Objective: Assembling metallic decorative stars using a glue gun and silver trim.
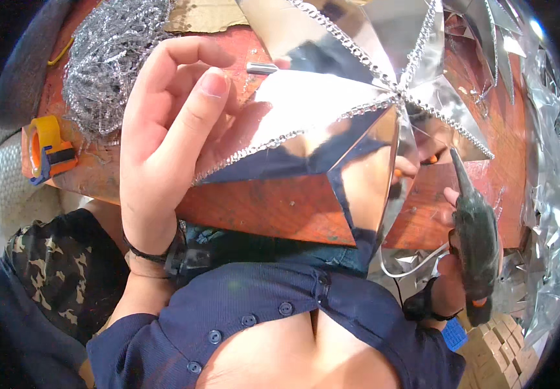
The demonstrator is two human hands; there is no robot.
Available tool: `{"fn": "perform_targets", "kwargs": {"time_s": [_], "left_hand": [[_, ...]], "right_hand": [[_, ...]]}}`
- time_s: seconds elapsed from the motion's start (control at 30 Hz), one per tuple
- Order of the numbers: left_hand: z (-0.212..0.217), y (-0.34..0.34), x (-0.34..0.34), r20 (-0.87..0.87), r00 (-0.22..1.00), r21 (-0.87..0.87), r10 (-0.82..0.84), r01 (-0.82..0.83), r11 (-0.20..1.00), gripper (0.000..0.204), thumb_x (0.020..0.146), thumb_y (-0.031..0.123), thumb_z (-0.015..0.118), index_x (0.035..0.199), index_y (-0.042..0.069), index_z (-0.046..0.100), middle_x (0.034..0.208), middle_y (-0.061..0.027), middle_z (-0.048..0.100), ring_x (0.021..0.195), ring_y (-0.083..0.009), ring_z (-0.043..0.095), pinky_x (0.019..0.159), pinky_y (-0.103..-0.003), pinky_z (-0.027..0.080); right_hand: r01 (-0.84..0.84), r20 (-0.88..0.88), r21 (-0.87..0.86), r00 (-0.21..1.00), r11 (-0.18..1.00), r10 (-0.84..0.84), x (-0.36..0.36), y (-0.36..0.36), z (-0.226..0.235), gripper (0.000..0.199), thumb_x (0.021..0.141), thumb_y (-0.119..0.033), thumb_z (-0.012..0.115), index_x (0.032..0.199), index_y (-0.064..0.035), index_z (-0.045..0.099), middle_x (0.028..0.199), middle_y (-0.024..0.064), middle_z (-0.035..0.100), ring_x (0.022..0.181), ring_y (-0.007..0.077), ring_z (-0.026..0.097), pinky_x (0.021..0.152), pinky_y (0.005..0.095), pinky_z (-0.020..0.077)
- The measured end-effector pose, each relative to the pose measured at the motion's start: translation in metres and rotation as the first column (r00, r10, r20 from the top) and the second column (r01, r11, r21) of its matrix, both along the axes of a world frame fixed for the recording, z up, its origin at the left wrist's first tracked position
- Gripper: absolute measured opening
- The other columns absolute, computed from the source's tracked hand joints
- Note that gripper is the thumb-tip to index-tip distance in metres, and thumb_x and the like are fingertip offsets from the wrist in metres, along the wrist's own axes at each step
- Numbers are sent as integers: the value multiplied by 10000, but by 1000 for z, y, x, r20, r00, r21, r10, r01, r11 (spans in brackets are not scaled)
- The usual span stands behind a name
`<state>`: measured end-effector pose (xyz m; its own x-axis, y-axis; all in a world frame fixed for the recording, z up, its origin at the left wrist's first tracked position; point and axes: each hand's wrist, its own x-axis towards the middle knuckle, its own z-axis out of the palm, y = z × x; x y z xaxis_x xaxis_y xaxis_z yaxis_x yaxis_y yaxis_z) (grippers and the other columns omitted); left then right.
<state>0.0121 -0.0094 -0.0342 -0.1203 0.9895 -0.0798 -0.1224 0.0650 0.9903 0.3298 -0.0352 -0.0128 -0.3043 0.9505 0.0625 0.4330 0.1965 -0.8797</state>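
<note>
My right hand (449, 283) is wrapped around a dark glue gun (477, 240), its thin nozzle pointing up toward a mirror-like silver star (306, 94). Bead-like silver trim (332, 120) runs along the star's ridges and meets at its centre. Over the star's left point hovers my left hand (173, 123), thumb and index finger bent and apart, with nothing visible between them. The other fingertips are partly hidden behind the thumb. Just beyond the index finger is a small pointed silver piece (262, 68).
A heap of silver trim (114, 61) lies on the red wooden table (267, 204) at the far left. Near it sits an orange and blue ring-shaped tool (49, 149). More shiny silver pieces (552, 149) crowd the right side. At left is a person's camouflage-clad leg (59, 266). A white cord (416, 267) hangs near the table edge.
</note>
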Motion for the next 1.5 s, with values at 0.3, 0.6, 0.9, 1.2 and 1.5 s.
{"fn": "perform_targets", "kwargs": {"time_s": [0.3,0.6,0.9,1.2,1.5], "left_hand": [[-1,1,-12,127,978,-205,-163,186,961,338,889,132,556,1182,46,410,1183,-56,521,1083,-103,514,885,-191,424],[-3,0,-7,86,993,-171,-79,93,981,285,901,152,580,1146,82,452,1099,-14,519,1015,-76,517,915,-209,411],[0,-1,-10,59,993,-182,-107,116,976,295,907,170,558,1149,47,442,1310,-74,441,1193,-124,447,1038,-250,321],[-1,0,-17,3,992,-189,-127,126,974,276,907,186,558,1120,45,452,1340,-83,431,1186,-111,446,1018,-233,330],[-2,-3,-18,11,993,-214,-118,118,970,298,917,183,542,1162,38,454,1246,-42,476,1135,-94,478,992,-234,357]], "right_hand": [[-316,172,425,948,848,268,3,2,1,903,617,-719,646,929,126,595,841,257,638,808,377,647,704,469,526],[-319,234,382,941,867,243,-5,4,6,745,576,-715,672,795,-15,541,688,127,640,721,305,660,750,456,533],[-225,155,408,972,885,176,-10,0,2,682,579,-648,719,795,-25,547,703,124,632,703,289,640,755,463,529],[-282,230,293,948,914,219,-7,2,3,584,586,-530,762,806,-32,550,709,114,630,721,298,635,785,472,522],[-337,44,493,930,802,364,9,4,-24,837,479,-731,715,896,-11,626,733,153,612,648,292,591,594,444,484]]}}
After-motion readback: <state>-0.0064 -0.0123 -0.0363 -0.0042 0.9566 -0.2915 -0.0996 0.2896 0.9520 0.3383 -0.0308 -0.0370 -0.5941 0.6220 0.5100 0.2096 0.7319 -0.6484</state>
